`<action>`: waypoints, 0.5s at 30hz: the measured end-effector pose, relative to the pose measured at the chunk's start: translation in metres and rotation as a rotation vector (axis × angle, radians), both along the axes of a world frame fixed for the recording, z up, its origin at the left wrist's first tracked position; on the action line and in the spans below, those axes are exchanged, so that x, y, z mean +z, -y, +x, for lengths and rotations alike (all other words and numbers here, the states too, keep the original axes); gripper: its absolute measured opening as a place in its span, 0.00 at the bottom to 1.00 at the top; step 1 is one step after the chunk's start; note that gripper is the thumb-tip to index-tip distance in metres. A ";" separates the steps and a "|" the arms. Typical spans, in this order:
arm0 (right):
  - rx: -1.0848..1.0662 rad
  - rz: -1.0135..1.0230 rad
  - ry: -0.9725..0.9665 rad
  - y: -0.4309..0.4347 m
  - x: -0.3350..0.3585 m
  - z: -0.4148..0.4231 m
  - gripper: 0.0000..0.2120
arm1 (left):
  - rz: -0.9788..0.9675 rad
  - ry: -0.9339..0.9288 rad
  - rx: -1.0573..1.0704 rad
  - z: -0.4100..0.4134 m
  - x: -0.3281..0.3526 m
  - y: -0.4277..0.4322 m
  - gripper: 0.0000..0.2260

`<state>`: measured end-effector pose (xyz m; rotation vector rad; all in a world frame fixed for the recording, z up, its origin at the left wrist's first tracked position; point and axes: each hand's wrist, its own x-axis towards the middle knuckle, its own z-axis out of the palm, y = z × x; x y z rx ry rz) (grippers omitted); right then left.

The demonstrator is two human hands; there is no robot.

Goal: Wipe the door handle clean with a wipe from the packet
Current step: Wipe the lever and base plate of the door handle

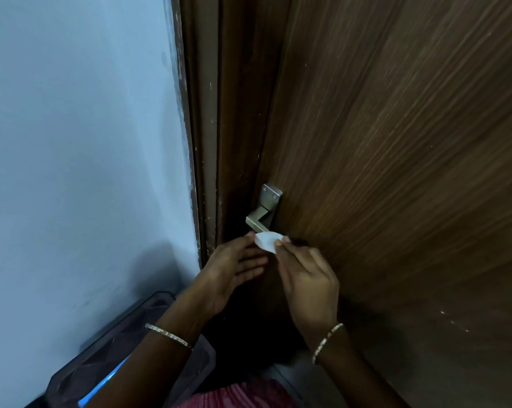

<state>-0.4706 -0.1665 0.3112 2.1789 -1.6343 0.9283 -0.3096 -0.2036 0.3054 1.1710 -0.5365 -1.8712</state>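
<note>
A silver lever door handle (pixel 259 220) on its screwed plate sits at the left edge of the brown wooden door (pixel 396 172). Just below it is a small white wipe (pixel 267 241). My right hand (pixel 307 284) pinches the wipe's right side between thumb and fingers. My left hand (pixel 234 269) has its fingers spread, and its fingertips touch the wipe's left edge. The wipe covers the lower end of the handle's lever. No packet is in view.
The dark door frame (pixel 207 142) runs beside a pale blue wall (pixel 81 142) on the left. A dark plastic bin or stool (pixel 125 343) with a blue item inside stands low at the left. Pink clothing (pixel 240 396) shows at the bottom.
</note>
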 end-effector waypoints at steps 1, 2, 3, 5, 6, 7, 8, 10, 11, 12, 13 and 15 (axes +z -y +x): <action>-0.011 0.026 -0.003 -0.001 0.004 0.000 0.13 | -0.011 -0.022 -0.009 -0.002 0.000 0.000 0.17; -0.026 0.055 -0.020 0.000 0.009 0.003 0.12 | -0.027 -0.040 -0.014 -0.004 0.001 -0.001 0.18; -0.040 0.088 -0.042 0.002 0.015 0.008 0.10 | -0.052 -0.053 -0.016 -0.006 0.002 -0.001 0.18; -0.038 0.163 -0.043 0.011 0.024 0.024 0.05 | -0.107 -0.085 0.004 -0.010 0.007 0.000 0.14; -0.020 0.202 -0.013 0.016 0.028 0.032 0.05 | -0.122 -0.105 0.038 -0.012 0.011 0.002 0.12; 0.001 0.239 0.018 0.021 0.032 0.038 0.06 | -0.119 -0.126 0.092 -0.014 0.014 0.004 0.12; 0.025 0.267 0.046 0.026 0.036 0.041 0.07 | -0.102 -0.141 0.158 -0.016 0.017 0.007 0.12; 0.078 0.301 0.112 0.029 0.041 0.040 0.10 | -0.078 -0.115 0.287 -0.017 0.019 0.013 0.11; 0.090 0.318 0.162 0.027 0.042 0.036 0.13 | -0.085 -0.088 0.344 -0.017 0.018 0.016 0.11; 0.083 0.325 0.213 0.022 0.042 0.029 0.15 | -0.107 -0.054 0.391 -0.016 0.017 0.018 0.10; 0.060 0.314 0.255 0.015 0.040 0.020 0.16 | -0.152 0.005 0.427 -0.016 0.015 0.019 0.09; 0.002 0.303 0.343 -0.001 0.032 0.002 0.15 | -0.327 0.278 0.469 -0.016 0.012 0.019 0.06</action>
